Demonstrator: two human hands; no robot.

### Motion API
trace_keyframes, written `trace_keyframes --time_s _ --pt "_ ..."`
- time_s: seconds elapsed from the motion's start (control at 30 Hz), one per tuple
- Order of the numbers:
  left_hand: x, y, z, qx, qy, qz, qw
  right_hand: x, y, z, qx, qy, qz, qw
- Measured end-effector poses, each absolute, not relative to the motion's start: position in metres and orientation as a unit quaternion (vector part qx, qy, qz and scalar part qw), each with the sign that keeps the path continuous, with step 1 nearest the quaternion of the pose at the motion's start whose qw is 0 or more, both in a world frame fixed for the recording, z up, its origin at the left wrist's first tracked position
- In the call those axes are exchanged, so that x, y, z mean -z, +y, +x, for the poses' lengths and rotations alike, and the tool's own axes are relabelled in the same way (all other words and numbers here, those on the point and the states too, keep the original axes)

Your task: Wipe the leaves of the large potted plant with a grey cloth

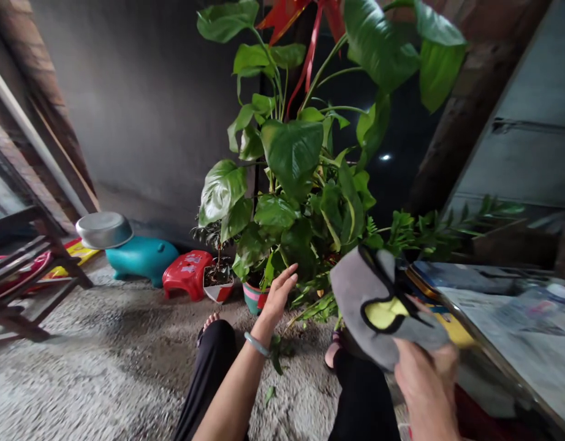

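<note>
My right hand (427,386) grips a grey cloth piece (356,297) with black edging and a yellow patch. The cloth is raised to the right of a large leafy potted plant (294,156). My left hand (280,297), a bangle on its wrist, reaches out toward the plant's lower leaves with its fingers stretched. Whether its fingertips touch a leaf I cannot tell. Below the leaves shows the plant's green and red pot (252,300). Red ribbon (314,49) hangs among the upper stems.
Left of the pot stand a small planter (218,293), a red stool (187,275) and a teal animal-shaped seat (142,258) by a metal basin (104,229). A wooden chair (34,275) is far left. At right, a table (507,331) bears a plastic bottle (540,306).
</note>
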State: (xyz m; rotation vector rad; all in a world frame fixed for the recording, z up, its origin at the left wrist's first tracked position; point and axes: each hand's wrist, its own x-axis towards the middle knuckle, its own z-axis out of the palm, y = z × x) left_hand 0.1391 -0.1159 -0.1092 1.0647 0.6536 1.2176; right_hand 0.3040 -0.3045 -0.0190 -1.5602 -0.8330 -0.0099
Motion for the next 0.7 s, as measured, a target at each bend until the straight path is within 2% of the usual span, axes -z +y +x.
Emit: trace_keyframes --time_s 0.13,0.27,0.33,0.37,0.43,0.5,0.57,0.63,0.7 --pt "0.115 -0.133 0.135 -0.561 0.231 0.368 0.705 -0.020 -0.251 0.278 0.065 -0.494 -0.590 0.636" --pt "0.117 -0.142 0.122 -0.556 0.169 0.335 0.742 -0.009 -0.259 0.270 -0.063 -0.629 -0.613 0.474" --pt "0.118 -0.142 0.116 -0.549 0.156 0.329 0.752 -0.008 -0.285 0.280 -0.114 -0.614 -0.645 0.441" --pt "0.119 -0.142 0.114 -0.547 0.153 0.327 0.755 -0.013 -0.297 0.285 -0.106 -0.594 -0.656 0.453" --pt "0.119 -0.143 0.110 -0.545 0.145 0.329 0.758 -0.029 -0.308 0.292 -0.020 -0.544 -0.668 0.507" --pt "0.119 -0.144 0.109 -0.543 0.131 0.336 0.758 -0.047 -0.297 0.289 0.104 -0.496 -0.648 0.568" --pt "0.117 -0.146 0.108 -0.544 0.126 0.342 0.756 -0.055 -0.267 0.274 0.153 -0.494 -0.609 0.601" --pt "0.117 -0.148 0.109 -0.544 0.137 0.343 0.753 -0.047 -0.237 0.255 0.100 -0.553 -0.583 0.586" --pt "0.119 -0.147 0.108 -0.544 0.153 0.339 0.752 -0.027 -0.223 0.239 -0.008 -0.616 -0.585 0.528"
